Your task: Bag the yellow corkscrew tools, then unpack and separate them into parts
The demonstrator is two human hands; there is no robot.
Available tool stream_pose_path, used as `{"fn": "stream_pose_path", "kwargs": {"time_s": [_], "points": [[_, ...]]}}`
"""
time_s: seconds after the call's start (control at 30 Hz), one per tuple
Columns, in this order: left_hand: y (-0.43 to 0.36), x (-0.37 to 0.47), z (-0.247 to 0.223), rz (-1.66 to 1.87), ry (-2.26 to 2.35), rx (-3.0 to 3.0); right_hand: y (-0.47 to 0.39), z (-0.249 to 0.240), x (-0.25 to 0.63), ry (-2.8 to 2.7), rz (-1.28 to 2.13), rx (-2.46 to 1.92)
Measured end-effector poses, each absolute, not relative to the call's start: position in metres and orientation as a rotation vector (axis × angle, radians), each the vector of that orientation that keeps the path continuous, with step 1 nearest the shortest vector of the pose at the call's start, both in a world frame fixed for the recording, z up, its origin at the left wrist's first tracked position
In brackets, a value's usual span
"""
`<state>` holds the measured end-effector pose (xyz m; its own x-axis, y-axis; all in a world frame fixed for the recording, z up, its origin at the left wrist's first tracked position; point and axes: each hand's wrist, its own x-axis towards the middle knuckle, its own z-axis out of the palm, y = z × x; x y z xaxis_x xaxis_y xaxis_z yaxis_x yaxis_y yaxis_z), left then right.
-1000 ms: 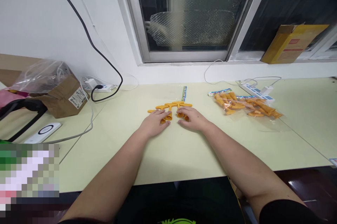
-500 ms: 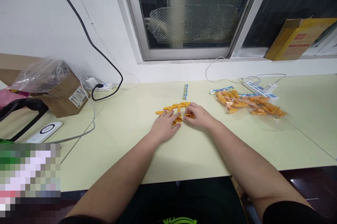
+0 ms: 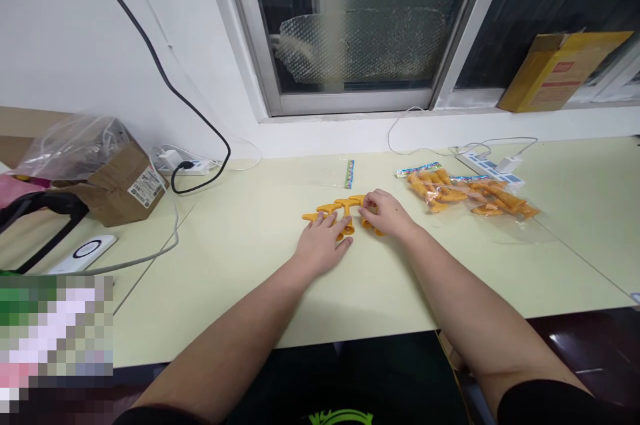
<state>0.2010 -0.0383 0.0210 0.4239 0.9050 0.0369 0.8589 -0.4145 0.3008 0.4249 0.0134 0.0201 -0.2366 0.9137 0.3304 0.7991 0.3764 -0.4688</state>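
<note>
Several orange plastic pieces (image 3: pixel 347 206) with flared round ends lie side by side in a fan on the pale table. My left hand (image 3: pixel 321 246) rests flat over the left pieces, its fingers spread across them. At the right end of the fan, my right hand (image 3: pixel 384 213) is curled with its fingertips on an orange piece; the fingers partly hide it. Behind the pieces lies a flat clear bag with a colourful header strip (image 3: pixel 349 174). To the right are clear bags of orange pieces (image 3: pixel 437 189), out of reach of both hands.
A brown cardboard box (image 3: pixel 117 182) with plastic wrap stands at the left, near a black cable (image 3: pixel 167 82) and a white charging pad (image 3: pixel 86 253). A power strip (image 3: pixel 493 170) lies at the back right. A yellow carton (image 3: pixel 560 75) leans on the window.
Both hands and the orange pieces appear slightly further right, while the background has shifted slightly left. My right hand has moved a little away from my left hand.
</note>
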Motion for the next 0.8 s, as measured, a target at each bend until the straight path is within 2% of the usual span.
{"fn": "stream_pose_path", "kwargs": {"time_s": [0.13,0.3,0.4,0.6,0.8], "points": [[-0.038,0.200,0.023,0.456,1.465,2.359,0.015,0.015,0.423,-2.025,0.238,-1.532],[-0.022,0.187,0.024,1.060,1.346,1.994,0.025,0.010,0.429,-1.680,0.392,-1.492],[-0.004,0.167,0.020,1.252,1.407,1.774,0.035,0.004,0.440,-1.401,0.557,-1.446],[0.039,0.124,0.005,1.148,1.709,1.818,0.053,-0.013,0.457,-1.184,0.661,-1.437],[0.070,0.117,-0.004,1.010,1.872,1.893,0.060,-0.019,0.456,-1.128,0.676,-1.428]]}}
